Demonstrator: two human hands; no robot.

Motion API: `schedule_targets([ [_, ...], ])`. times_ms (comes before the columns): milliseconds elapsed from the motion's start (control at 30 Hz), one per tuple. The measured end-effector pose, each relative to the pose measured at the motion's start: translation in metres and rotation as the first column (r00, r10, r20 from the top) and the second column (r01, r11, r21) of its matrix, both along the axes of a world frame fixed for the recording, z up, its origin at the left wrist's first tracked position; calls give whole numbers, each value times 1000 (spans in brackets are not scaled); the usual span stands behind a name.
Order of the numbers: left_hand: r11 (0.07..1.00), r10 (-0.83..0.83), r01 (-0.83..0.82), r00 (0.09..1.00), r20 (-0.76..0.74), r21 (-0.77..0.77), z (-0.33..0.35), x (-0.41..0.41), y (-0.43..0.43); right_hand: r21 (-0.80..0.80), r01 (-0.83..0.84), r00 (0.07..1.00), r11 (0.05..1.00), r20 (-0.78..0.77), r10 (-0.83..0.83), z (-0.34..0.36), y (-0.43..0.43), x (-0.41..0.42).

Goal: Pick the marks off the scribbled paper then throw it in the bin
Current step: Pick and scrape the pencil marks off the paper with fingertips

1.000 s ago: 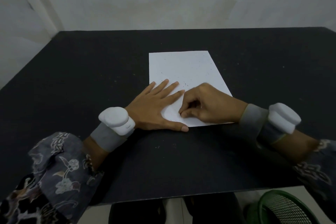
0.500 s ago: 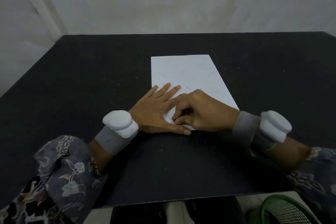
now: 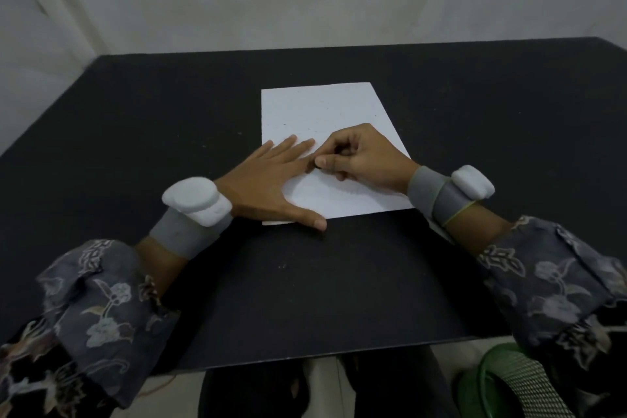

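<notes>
A white sheet of paper (image 3: 322, 112) with tiny dark specks lies flat on the black table (image 3: 135, 146). My left hand (image 3: 268, 183) rests flat on the sheet's near left part, fingers straight and spread, thumb along the near edge. My right hand (image 3: 363, 159) hovers just over the middle of the sheet, beside the left fingertips. Its fingers are curled and its thumb presses against the forefinger. Anything pinched there is too small to see.
A green mesh bin (image 3: 509, 383) stands on the floor at the lower right, below the table's near edge. Both wrists carry grey bands with white devices. A pale wall runs behind the table.
My right hand has lifted from the near part of the sheet and moved a little farther up it, fingertips now pinched together. My left hand stays flat on the paper.
</notes>
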State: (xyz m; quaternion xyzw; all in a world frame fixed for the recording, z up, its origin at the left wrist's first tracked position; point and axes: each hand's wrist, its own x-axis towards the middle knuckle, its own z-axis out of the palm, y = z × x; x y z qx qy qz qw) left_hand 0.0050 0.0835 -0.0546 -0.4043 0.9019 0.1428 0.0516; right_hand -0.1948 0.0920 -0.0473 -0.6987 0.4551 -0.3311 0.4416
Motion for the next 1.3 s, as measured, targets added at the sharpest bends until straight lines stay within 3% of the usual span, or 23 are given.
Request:
schedule_targets([
  [67, 987, 112, -91, 979, -169, 131, 9, 3, -6, 27, 20, 996, 999, 84, -23, -1, -6, 3],
  [133, 936, 330, -227, 831, -448, 269, 15, 10, -16, 64, 40, 986, 997, 160, -49, -3, -15, 4],
  [233, 876, 460, -414, 559, -690, 248, 17, 16, -34, 81, 10, 982, 997, 188, -25, -3, -24, 5],
  [300, 848, 465, -482, 475, -747, 221, 15, 14, -45, 79, -18, 982, 997, 191, 3, -2, -26, 6],
  [367, 858, 441, -480, 508, -740, 182, 8, 7, -50, 75, -24, 984, 997, 178, 10, -3, -24, 7],
  [567, 913, 212, -371, 785, -583, -168, -16, -10, -49, 31, -9, 985, 999, 170, 4, -7, -25, 6],
  [667, 913, 156, -312, 863, -480, -265, -17, -10, -46, 0, -3, 989, 1000, 150, 3, -3, -20, 7],
  [833, 883, 146, -307, 898, -415, -354, -21, -13, -45, -143, -163, 972, 976, -192, 134, 4, 3, 27],
  [900, 878, 150, -311, 901, -408, -364, -22, -12, -43, -173, -169, 951, 970, -288, 114, 4, 8, 36],
  [1033, 872, 155, -316, 902, -402, -374, -21, -13, -42, -244, -135, 940, 960, -338, 46, 6, 14, 40],
  [1167, 871, 165, -336, 888, -430, -359, -22, -13, -42, -165, -179, 922, 970, -371, 107, 13, 12, 34],
  [1300, 871, 162, -332, 890, -427, -362, -23, -13, -44, -266, -127, 936, 955, -350, 27, 8, 12, 38],
])
